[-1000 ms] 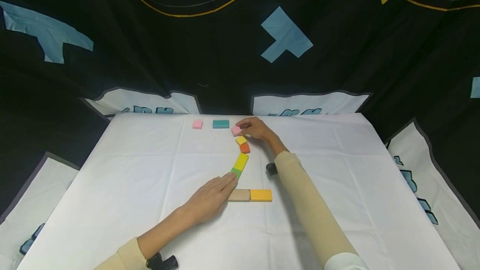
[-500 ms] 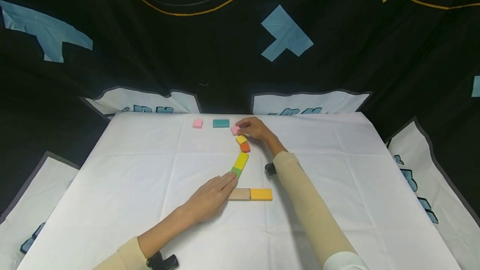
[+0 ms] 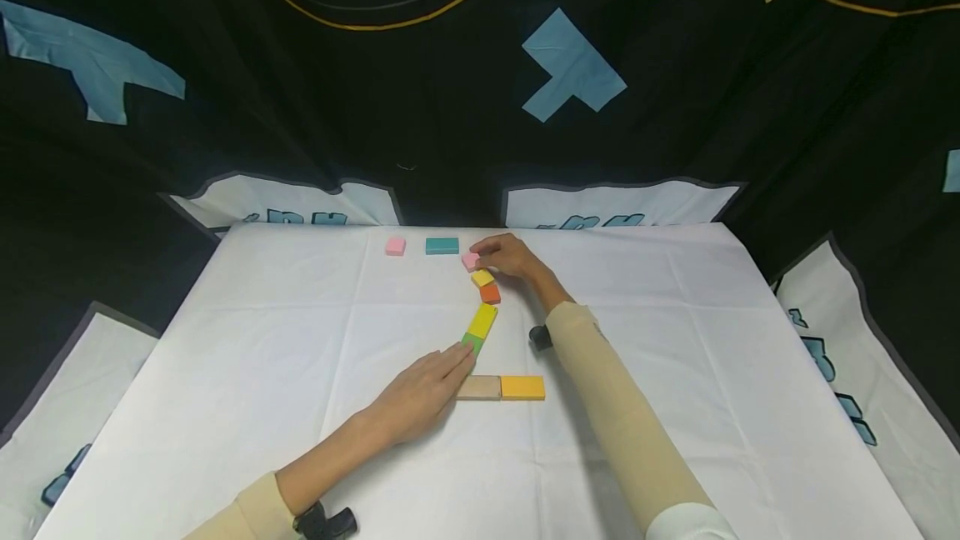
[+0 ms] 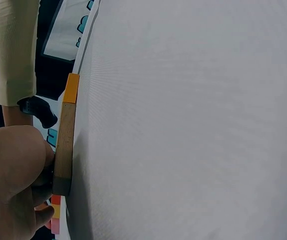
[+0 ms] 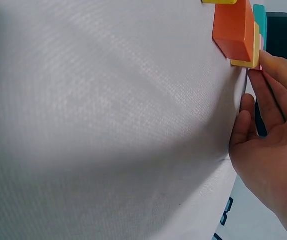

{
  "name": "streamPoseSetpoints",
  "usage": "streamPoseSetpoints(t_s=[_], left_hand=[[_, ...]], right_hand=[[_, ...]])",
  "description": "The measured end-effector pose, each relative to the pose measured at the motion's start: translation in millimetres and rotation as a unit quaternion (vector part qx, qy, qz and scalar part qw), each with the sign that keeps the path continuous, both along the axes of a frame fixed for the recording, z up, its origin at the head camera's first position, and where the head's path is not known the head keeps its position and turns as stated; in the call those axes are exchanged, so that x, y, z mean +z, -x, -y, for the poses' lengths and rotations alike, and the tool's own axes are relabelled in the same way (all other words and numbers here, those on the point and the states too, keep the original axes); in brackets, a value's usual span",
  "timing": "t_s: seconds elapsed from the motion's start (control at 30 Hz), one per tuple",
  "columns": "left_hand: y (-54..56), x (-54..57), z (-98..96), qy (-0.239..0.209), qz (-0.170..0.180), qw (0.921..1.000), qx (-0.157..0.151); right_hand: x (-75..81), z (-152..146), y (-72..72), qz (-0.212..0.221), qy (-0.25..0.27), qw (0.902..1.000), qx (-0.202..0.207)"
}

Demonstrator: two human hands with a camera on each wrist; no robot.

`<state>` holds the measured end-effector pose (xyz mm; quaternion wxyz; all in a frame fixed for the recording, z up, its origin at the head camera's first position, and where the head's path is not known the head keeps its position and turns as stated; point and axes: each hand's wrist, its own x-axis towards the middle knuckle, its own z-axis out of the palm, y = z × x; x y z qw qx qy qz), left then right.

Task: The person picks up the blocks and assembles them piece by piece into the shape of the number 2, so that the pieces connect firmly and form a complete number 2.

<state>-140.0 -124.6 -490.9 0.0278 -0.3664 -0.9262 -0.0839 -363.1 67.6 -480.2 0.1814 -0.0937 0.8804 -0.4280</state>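
At the far part of the white table my right hand (image 3: 510,258) pinches a small pink block (image 3: 470,261) between thumb and fingers. Its near side almost meets a small yellow block (image 3: 483,278), which adjoins an orange block (image 3: 490,294). Closer in, a bright yellow block (image 3: 483,322) lies end to end with a green block (image 3: 472,343). Straight fingers of my left hand (image 3: 423,390) rest at the green block, covering its near end. Beside that hand, a plain wooden block (image 3: 480,388) touches an amber block (image 3: 522,388); the wooden block's left end is hidden.
A teal block (image 3: 442,246) and another pink block (image 3: 395,247) lie near the table's far edge, left of my right hand. White cloth (image 3: 637,440) covers the table. Behind it hangs a dark curtain (image 3: 450,107).
The right hand and its pink block have shifted very slightly left. My left hand stays in place, and the other blocks keep their arrangement.
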Motion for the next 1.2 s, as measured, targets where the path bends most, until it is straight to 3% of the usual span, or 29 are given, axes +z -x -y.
streamPoseSetpoints(t_s=[1.2], left_hand=[[0.0,0.5,0.2,0.002,-0.002,1.0000,-0.002]], right_hand=[[-1.2,-2.2,-1.2,0.009,0.017,0.9993,0.031]])
